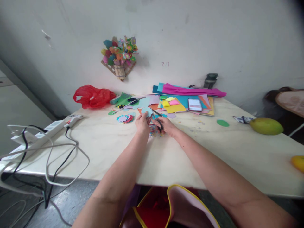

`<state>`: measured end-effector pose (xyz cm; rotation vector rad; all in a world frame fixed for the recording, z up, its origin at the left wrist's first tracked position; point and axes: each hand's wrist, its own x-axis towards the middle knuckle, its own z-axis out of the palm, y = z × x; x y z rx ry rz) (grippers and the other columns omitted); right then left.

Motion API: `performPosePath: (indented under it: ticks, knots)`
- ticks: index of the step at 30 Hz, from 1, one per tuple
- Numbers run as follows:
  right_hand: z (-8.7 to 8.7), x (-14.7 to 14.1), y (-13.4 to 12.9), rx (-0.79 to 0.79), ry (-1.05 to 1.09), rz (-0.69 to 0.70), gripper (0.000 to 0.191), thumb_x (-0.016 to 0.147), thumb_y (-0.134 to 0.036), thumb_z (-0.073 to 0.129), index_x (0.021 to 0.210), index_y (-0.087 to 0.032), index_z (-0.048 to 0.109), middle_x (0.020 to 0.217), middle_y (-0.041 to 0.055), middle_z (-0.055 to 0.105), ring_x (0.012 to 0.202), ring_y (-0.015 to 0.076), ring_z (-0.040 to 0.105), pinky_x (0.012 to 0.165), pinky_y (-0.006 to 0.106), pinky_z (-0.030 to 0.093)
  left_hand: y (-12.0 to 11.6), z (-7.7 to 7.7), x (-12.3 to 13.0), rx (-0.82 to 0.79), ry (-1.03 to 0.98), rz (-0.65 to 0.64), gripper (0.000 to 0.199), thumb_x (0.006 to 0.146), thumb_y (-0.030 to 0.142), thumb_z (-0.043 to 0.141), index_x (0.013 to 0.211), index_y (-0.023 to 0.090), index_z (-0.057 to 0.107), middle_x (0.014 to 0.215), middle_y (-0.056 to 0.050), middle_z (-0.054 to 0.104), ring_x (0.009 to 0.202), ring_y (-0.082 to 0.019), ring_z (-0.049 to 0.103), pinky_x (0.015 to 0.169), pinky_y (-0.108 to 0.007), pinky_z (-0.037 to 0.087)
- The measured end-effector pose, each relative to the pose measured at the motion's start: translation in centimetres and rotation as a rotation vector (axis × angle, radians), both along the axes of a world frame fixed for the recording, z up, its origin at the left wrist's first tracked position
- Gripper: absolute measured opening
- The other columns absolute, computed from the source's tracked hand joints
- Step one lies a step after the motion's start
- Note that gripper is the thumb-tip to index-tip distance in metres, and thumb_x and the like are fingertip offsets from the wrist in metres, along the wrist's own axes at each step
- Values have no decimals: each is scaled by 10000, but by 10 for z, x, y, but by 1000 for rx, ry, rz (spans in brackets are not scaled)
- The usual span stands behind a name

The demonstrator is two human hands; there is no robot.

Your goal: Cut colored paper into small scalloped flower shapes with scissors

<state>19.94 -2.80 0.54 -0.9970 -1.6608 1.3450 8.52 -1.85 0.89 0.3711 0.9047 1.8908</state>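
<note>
Several fingers of the left hand [142, 122] are pinching a light-blue, scalloped-edged paper piece [147, 110], while the right hand [166, 125] is gripping black-handled metal scissors [161, 127], its fingers partly hiding them. Whether the scissors are touching the paper, which is extending just beyond the left fingertips, I cannot tell. Small multicoloured paper scraps [152, 131] are lying beneath, half-covered; rightmost, a rounded yellow-orange fruit [298, 163] is showing only partly.
</note>
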Motion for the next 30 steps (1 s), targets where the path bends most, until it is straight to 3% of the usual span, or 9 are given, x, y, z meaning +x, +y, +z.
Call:
performPosePath:
  ticks: [15,30]
  knots:
    - [4,-3,-5,-2,8,-1,271,780,-408,652,745,-178,514,482,-43,504,354,83,453,271,174,265,-1,0,1,3,-26,13,143,675,130,685,698,152,545,579,19,605,525,-96,615,555,-188,452]
    - [-3,-4,1,7,26,2,272,753,-403,680,724,-184,521,476,-52,496,344,80,466,263,169,266,2,-1,-1,-11,-25,16,155,677,126,688,693,162,539,601,12,614,554,-104,627,658,-237,520]
